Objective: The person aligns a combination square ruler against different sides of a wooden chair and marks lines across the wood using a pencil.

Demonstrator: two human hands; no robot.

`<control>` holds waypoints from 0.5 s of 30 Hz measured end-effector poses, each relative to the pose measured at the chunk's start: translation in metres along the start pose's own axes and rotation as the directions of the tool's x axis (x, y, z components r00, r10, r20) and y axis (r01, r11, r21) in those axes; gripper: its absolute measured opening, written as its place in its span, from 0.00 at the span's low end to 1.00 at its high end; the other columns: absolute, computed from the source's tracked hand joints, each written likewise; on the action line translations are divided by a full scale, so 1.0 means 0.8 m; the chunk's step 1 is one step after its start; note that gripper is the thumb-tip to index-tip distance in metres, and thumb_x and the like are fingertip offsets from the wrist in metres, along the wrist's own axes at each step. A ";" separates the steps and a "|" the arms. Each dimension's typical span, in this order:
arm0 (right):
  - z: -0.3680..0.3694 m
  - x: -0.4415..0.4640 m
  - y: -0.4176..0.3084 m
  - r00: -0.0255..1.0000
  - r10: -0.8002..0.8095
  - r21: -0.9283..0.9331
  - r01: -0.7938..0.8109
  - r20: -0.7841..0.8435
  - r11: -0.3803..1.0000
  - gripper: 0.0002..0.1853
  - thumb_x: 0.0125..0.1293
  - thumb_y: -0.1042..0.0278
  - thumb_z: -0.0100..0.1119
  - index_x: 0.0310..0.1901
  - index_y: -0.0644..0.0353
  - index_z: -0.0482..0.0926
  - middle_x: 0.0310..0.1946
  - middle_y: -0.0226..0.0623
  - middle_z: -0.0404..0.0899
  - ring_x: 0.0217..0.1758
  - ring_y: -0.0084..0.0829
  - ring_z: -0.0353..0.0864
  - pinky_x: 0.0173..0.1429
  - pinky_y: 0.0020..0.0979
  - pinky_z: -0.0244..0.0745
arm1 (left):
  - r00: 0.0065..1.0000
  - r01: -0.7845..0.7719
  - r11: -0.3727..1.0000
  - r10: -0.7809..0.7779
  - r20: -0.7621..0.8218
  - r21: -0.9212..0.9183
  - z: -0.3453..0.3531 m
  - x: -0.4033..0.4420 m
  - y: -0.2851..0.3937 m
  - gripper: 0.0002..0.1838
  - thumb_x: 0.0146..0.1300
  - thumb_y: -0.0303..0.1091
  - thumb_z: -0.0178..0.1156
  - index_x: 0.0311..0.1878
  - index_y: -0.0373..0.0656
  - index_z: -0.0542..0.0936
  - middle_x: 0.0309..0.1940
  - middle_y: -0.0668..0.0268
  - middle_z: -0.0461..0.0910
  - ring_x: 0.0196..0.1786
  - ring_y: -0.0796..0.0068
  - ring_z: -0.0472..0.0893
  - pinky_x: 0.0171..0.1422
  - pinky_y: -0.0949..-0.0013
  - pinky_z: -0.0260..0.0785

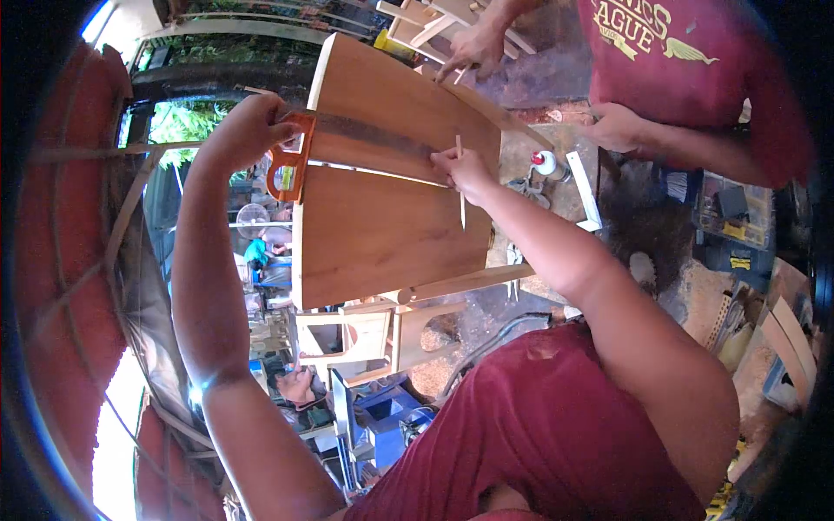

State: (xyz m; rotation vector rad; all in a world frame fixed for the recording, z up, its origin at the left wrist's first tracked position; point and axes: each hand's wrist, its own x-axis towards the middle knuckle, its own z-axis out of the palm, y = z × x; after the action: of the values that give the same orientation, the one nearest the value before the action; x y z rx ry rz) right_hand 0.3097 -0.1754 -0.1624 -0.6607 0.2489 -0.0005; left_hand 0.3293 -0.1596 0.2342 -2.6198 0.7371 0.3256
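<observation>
A wide wooden panel (382, 226) lies before me, with a thin bright strip across its middle. My left hand (248, 135) is at the panel's left edge, fingers closed on the orange handle of a combination square (291, 169). The square's handle sits against that edge, and its dark blade seems to reach across the wood. Over the panel's right part, my right hand (466, 176) pinches a slim pale pencil (462, 213). Its fingertips are at the far end of the blade; whether they press on it I cannot tell.
Across from me, a co-worker's hand (473, 54) points at the panel's far edge; the other hand (618, 128) is by their shirt. A white bottle (549, 165) and a metal square (585, 193) lie on the bench. Wooden frames (352, 334) stand below; an organizer box (737, 213) is at right.
</observation>
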 end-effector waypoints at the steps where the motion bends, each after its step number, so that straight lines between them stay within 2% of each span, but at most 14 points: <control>1: -0.002 0.000 -0.001 0.998 0.038 -0.019 -0.037 0.043 0.999 0.11 0.63 0.61 0.63 0.34 0.60 0.77 0.19 0.28 0.74 0.13 0.18 0.65 0.14 0.23 0.54 | 1.000 -0.002 1.000 0.002 0.010 0.006 -0.001 -0.001 -0.001 0.11 0.58 0.33 0.63 0.33 0.32 0.78 0.23 0.58 0.79 0.29 0.70 0.79 0.34 0.64 0.69; 3: -0.009 -0.001 -0.005 0.994 0.078 -0.034 -0.076 0.083 0.997 0.10 0.66 0.60 0.60 0.35 0.59 0.77 0.21 0.27 0.75 0.13 0.16 0.64 0.14 0.21 0.52 | 0.998 -0.055 0.997 0.053 0.031 0.055 -0.007 -0.005 -0.002 0.10 0.60 0.32 0.62 0.37 0.33 0.77 0.26 0.61 0.80 0.30 0.73 0.79 0.35 0.66 0.70; 4: -0.015 -0.004 -0.009 0.985 0.048 0.010 -0.050 0.164 0.999 0.10 0.66 0.61 0.60 0.33 0.59 0.75 0.19 0.28 0.73 0.13 0.17 0.64 0.14 0.22 0.53 | 0.998 -0.055 0.997 0.053 0.036 0.058 -0.011 -0.010 -0.002 0.10 0.60 0.32 0.62 0.37 0.33 0.77 0.26 0.61 0.80 0.30 0.73 0.79 0.35 0.66 0.70; 5: -0.019 -0.008 -0.012 0.969 0.014 0.056 -0.028 0.245 0.998 0.11 0.66 0.62 0.59 0.31 0.59 0.74 0.17 0.30 0.72 0.13 0.18 0.64 0.14 0.23 0.54 | 0.999 0.011 0.998 -0.008 0.046 -0.063 -0.015 -0.016 -0.003 0.10 0.62 0.32 0.61 0.38 0.34 0.76 0.28 0.62 0.80 0.31 0.74 0.79 0.37 0.67 0.71; 6: -0.022 -0.016 -0.019 0.968 0.016 0.061 -0.032 0.250 0.998 0.11 0.66 0.62 0.59 0.31 0.59 0.74 0.17 0.30 0.72 0.13 0.18 0.64 0.14 0.23 0.54 | 0.996 0.080 0.980 -0.070 0.061 -0.182 -0.020 -0.024 -0.004 0.09 0.63 0.31 0.60 0.40 0.34 0.76 0.30 0.64 0.80 0.33 0.75 0.79 0.38 0.69 0.71; 7: -0.023 -0.028 -0.027 0.954 -0.018 0.129 -0.022 0.300 0.991 0.10 0.68 0.62 0.57 0.33 0.59 0.73 0.17 0.30 0.73 0.13 0.17 0.64 0.14 0.22 0.53 | 0.993 0.081 0.995 -0.076 0.087 -0.061 -0.029 -0.030 -0.002 0.10 0.64 0.31 0.59 0.43 0.35 0.75 0.32 0.66 0.80 0.36 0.76 0.79 0.43 0.71 0.72; 8: -0.025 -0.038 -0.036 0.935 -0.058 0.196 -0.012 0.349 0.981 0.09 0.69 0.63 0.54 0.35 0.59 0.72 0.18 0.30 0.73 0.13 0.16 0.64 0.14 0.20 0.53 | 0.993 0.091 0.994 -0.086 0.082 -0.056 -0.030 -0.037 -0.008 0.10 0.64 0.31 0.59 0.43 0.35 0.75 0.32 0.66 0.80 0.36 0.76 0.79 0.43 0.71 0.72; 10: -0.033 -0.060 -0.049 0.908 -0.078 0.199 -0.006 0.412 0.980 0.10 0.71 0.62 0.52 0.38 0.60 0.72 0.19 0.31 0.74 0.13 0.15 0.64 0.15 0.17 0.54 | 0.997 0.053 0.949 -0.032 0.070 -0.311 -0.031 -0.055 -0.023 0.11 0.65 0.32 0.59 0.45 0.35 0.74 0.33 0.67 0.79 0.38 0.79 0.78 0.46 0.73 0.71; 12: -0.043 -0.087 -0.072 0.861 -0.066 0.084 0.028 0.504 0.996 0.11 0.71 0.60 0.51 0.38 0.60 0.72 0.19 0.30 0.74 0.14 0.14 0.64 0.16 0.17 0.54 | 0.993 0.089 0.930 -0.055 0.104 -0.356 -0.030 -0.075 -0.024 0.14 0.65 0.33 0.60 0.49 0.35 0.73 0.33 0.68 0.79 0.37 0.81 0.77 0.45 0.74 0.71; 14: -0.062 -0.111 -0.098 0.754 -0.100 -0.031 0.157 0.649 0.987 0.13 0.70 0.59 0.53 0.37 0.61 0.73 0.18 0.27 0.72 0.16 0.13 0.64 0.18 0.19 0.55 | 0.998 -0.002 0.860 0.035 0.054 -0.510 -0.015 -0.108 -0.008 0.15 0.66 0.34 0.60 0.51 0.36 0.72 0.33 0.70 0.78 0.37 0.83 0.76 0.44 0.76 0.70; 15: -0.070 -0.125 -0.110 0.775 -0.115 -0.124 0.242 0.622 0.962 0.13 0.69 0.59 0.54 0.35 0.61 0.74 0.18 0.26 0.70 0.16 0.13 0.64 0.19 0.19 0.56 | 0.995 0.029 0.811 0.035 0.097 -0.584 -0.006 -0.122 -0.009 0.21 0.64 0.38 0.62 0.54 0.36 0.71 0.33 0.70 0.77 0.34 0.83 0.76 0.39 0.77 0.71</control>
State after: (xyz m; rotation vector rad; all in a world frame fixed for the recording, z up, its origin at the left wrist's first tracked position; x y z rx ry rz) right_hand 0.2064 -0.2710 -0.1290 -0.8472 -0.4546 0.0554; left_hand 0.2521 -0.1123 0.2726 -3.1405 0.6845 0.7983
